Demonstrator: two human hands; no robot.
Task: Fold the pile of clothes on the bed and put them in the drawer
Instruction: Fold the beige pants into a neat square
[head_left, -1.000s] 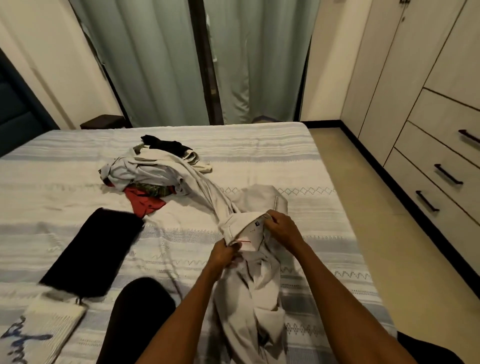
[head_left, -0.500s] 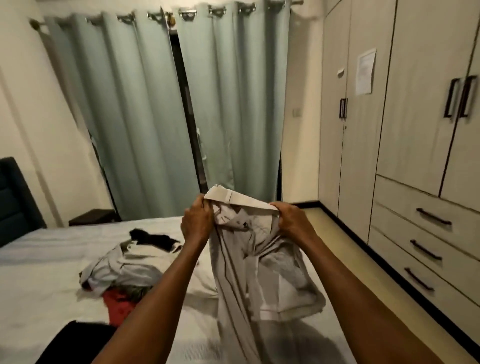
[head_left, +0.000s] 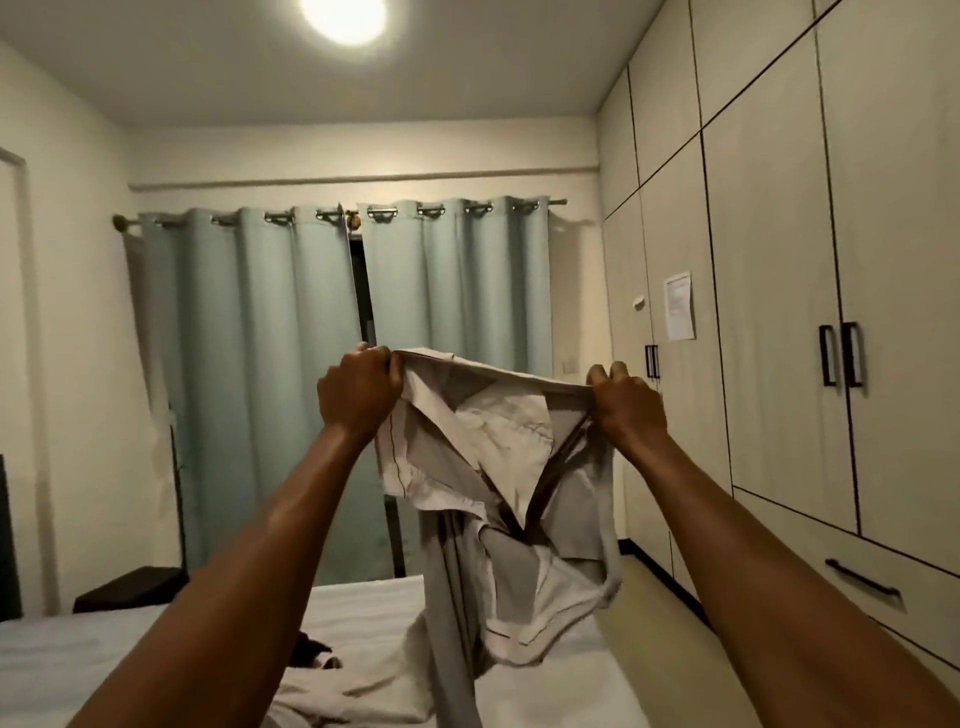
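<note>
Left hand (head_left: 358, 391) and right hand (head_left: 626, 402) each pinch the trousers (head_left: 498, 467) by the waistband, level. Legs hang straight down toward the bed (head_left: 363, 608).

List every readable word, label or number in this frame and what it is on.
None can be read.
Paper sheet on the wardrobe door: printed lines, too small and blurred to read.
Trousers held up by the left hand and right hand: no legible tag shows.

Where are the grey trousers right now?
Head view, centre: the trousers hang in the air above the bed, waistband stretched between the left hand and right hand, in front of the curtains.
</note>
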